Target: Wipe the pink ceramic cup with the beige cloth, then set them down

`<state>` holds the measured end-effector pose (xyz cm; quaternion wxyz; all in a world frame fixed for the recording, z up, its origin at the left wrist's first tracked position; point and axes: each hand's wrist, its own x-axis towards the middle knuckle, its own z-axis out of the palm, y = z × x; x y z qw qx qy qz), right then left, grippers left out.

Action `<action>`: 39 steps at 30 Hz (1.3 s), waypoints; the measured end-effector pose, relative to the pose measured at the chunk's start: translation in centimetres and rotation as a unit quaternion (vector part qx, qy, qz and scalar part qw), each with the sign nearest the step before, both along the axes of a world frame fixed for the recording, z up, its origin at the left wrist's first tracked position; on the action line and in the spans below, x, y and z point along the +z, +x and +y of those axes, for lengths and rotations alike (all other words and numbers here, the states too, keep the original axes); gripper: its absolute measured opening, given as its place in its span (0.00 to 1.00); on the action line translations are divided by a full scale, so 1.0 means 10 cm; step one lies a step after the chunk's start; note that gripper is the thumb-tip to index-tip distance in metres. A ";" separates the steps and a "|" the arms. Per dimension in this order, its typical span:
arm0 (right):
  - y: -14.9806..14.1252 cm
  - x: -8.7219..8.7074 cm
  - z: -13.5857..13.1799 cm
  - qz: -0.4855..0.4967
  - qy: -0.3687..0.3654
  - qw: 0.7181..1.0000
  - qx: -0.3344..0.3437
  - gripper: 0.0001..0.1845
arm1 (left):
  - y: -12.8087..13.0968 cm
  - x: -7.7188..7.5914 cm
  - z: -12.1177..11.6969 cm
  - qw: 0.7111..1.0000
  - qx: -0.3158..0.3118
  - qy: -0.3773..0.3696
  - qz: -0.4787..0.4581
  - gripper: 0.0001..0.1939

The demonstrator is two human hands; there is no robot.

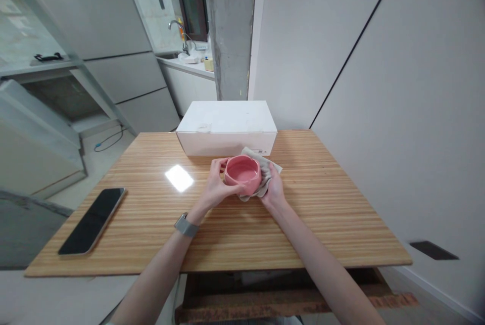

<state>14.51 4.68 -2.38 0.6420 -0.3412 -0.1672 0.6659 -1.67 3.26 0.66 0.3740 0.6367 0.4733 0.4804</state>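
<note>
A pink bowl [243,169] is held above the middle of the wooden table, its opening tilted toward me. My left hand [220,182] grips its left side, thumb along the near wall and fingers around the far left. On the bowl's right side, my right hand [273,186] holds a crumpled grey-beige cloth [265,176] against the outer wall. Part of the cloth spreads behind and under the bowl. Some fingers of my right hand are hidden by the cloth.
Behind the bowl, a white box [227,130] lies at the far edge of the table [322,224]. A black-screened phone [93,221] rests at the left. A white wall [397,112] runs along the right. Beyond the table, a sink counter with a faucet [184,37] is visible.
</note>
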 end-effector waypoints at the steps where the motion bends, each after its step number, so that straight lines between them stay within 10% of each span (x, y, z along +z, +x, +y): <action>1: -0.03 0.01 -0.01 0.000 0.001 1.000 0.015 0.22 | -0.01 -0.01 0.01 1.000 -0.002 -0.005 -0.018 0.41; 13: -0.35 0.16 -0.25 0.057 0.056 0.997 -0.009 0.21 | 0.25 -0.17 -0.04 0.968 0.221 -0.009 -0.122 0.39; 20: -0.17 0.20 -0.10 0.043 -0.017 0.994 -0.099 0.20 | 0.13 -0.16 -0.01 0.982 0.070 -0.067 -0.161 0.16; 30: -0.02 0.24 -0.12 0.035 -0.040 0.998 0.031 0.22 | 0.00 0.02 -0.03 0.995 -0.074 -0.027 -0.056 0.40; 39: -0.16 0.22 -0.16 0.046 -0.029 0.998 0.016 0.23 | 0.07 -0.04 0.02 0.988 0.024 -0.055 -0.143 0.32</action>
